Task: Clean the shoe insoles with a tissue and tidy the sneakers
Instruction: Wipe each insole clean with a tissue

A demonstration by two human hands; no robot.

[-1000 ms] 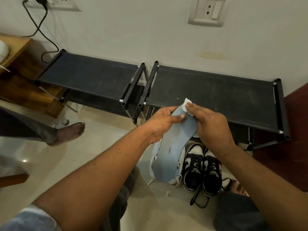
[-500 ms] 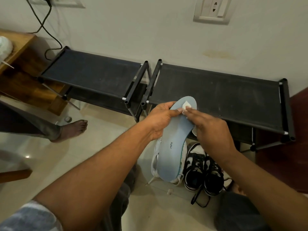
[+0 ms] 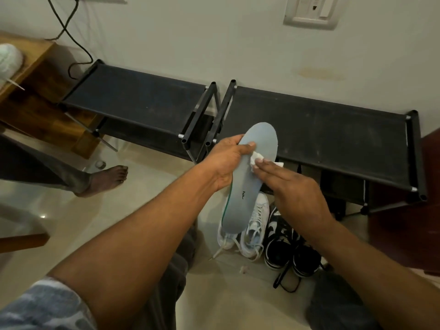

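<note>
Left hand grips the pale blue insole near its toe half, with the thumb laid across the upper face and the fingers curled behind the edge. The insole hangs in the air, toe end up and heel end down.

Right hand, just right of the insole, lies with its fingers nearly straight. It presses a crumpled white tissue onto the insole's face, just below the left thumb. I see pressure here, not a pinch.

Directly beneath the insole's heel stand the white sneakers. The black-and-white sneakers sit below and to the right of the insole, with dark laces trailing. Behind the insole runs a black shoe rack. A small pale scrap lies on the floor below the insole's heel; I cannot tell what it is.

I judge the wipe to be in progress on the forefoot, with the heel half yet to do.

Risks, as I read them:
- The tissue is held only by pressure, so a stroke that overruns the insole's right edge would let it drop.
- Thin tissue dragged hard could shred and leave bits on the face.
- The insole looks flexible and is held at one end, so a firm push toward the heel could bend it away or twist it from the left grip onto the sneakers.
</note>
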